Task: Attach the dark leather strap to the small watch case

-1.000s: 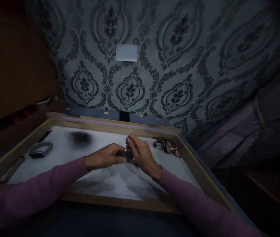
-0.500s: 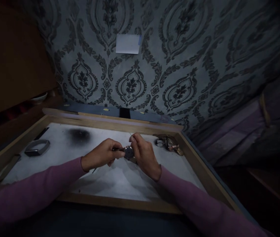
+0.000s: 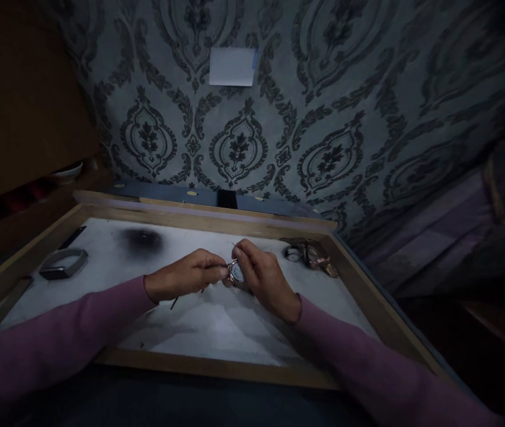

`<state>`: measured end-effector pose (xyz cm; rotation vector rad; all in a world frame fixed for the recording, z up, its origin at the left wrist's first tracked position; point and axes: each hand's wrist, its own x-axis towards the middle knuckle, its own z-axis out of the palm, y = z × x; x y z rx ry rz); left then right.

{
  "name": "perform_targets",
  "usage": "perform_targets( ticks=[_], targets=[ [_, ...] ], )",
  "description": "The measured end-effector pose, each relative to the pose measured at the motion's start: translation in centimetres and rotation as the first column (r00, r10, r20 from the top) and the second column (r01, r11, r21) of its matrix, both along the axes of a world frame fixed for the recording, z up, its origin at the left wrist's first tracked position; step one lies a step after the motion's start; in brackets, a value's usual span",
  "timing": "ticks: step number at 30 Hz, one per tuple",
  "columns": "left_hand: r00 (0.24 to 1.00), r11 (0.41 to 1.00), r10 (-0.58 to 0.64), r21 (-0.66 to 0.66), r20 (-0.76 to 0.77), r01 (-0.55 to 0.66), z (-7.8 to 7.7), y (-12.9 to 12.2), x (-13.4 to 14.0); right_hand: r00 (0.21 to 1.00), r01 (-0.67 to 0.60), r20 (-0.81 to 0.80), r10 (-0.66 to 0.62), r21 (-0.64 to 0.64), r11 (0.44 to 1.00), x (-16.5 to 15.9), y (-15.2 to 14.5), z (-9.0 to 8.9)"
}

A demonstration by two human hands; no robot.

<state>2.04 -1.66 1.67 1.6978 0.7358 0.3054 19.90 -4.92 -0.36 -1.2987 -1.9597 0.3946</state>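
A round wristwatch (image 3: 236, 272) with a pale dial and shiny metal case is held over the white tray floor. My left hand (image 3: 188, 274) is closed, with thumb and fingers pinching the watch at its left edge. My right hand (image 3: 268, 280) curls against the right side of the watch, its fingers closed. A thin, needle-like tool (image 3: 233, 244) pokes out beyond those fingertips; the remainder is hidden in the hand. The strap on the right side is mostly covered by my right hand.
A wood-rimmed tray (image 3: 217, 369) surrounds the work. Several watches (image 3: 312, 256) lie heaped at its right; a grey-banded smartwatch (image 3: 63, 264) and a strap (image 3: 8, 301) lie at left. A thin dark stick (image 3: 174, 303) rests below my left hand. Patterned wallpaper (image 3: 239, 145) rises behind.
The watch has turned, so its pale dial now faces me where a darker round face showed before. Both hands stay close together around it, and the view has shifted slightly.
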Motion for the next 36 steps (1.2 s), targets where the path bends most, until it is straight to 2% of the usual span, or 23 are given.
perform_targets(
  ticks=[4,7,17,22,25,29,36],
  targets=[
    [0.996,0.980,-0.048,-0.191,0.076,0.062,-0.2,0.4,-0.2,0.995,-0.067,-0.073,0.066,-0.007,0.998,0.4,0.3,0.7],
    [0.990,0.966,-0.075,-0.236,0.118,0.101,-0.7,0.7,-0.2,0.989,-0.114,-0.097,0.110,-0.039,0.993,0.6,0.3,0.8],
    [0.971,0.960,-0.188,-0.180,0.144,0.213,-1.0,0.7,-0.2,0.980,-0.182,-0.086,0.177,-0.052,0.982,0.8,0.2,0.4],
    [0.987,0.970,-0.160,-0.178,0.032,0.163,-0.6,0.0,0.2,0.972,-0.236,-0.027,0.235,-0.029,0.971,1.0,0.5,0.2],
    [0.981,0.974,-0.183,-0.124,0.066,0.190,-0.7,-0.1,0.3,0.960,-0.279,-0.048,0.277,-0.049,0.959,1.0,0.3,0.6],
    [0.969,0.959,-0.232,-0.145,0.090,0.243,-1.3,0.0,0.2,0.945,-0.328,-0.015,0.328,-0.049,0.943,1.0,0.2,0.7],
    [0.961,0.940,-0.261,-0.202,0.089,0.274,-1.9,0.1,0.1,0.940,-0.341,0.005,0.341,0.057,0.938,0.9,0.3,0.1]
  ],
)
